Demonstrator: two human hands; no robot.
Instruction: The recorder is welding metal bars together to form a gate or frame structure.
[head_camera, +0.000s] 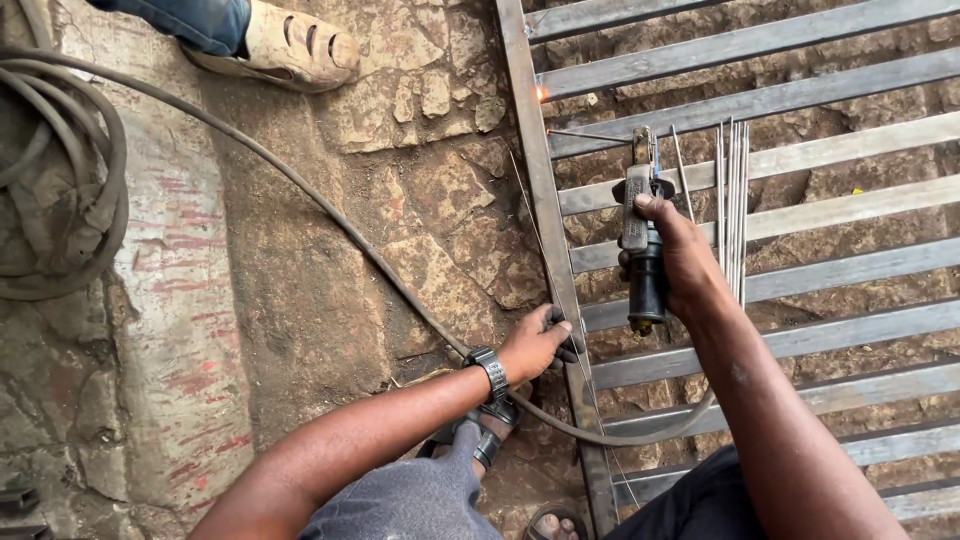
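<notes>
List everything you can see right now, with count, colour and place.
metal frame: one, grey bars, right, flat on stone ground
welding rods: a bundle, grey, lying on the frame bars
glowing spot: one, orange, on frame's left rail
cable: one, dark, crossing the ground
coiled cable: one, dark, far left
another person's shoe: one, beige, top
left hand: on the left rail
right hand: grips black electrode holder
</notes>
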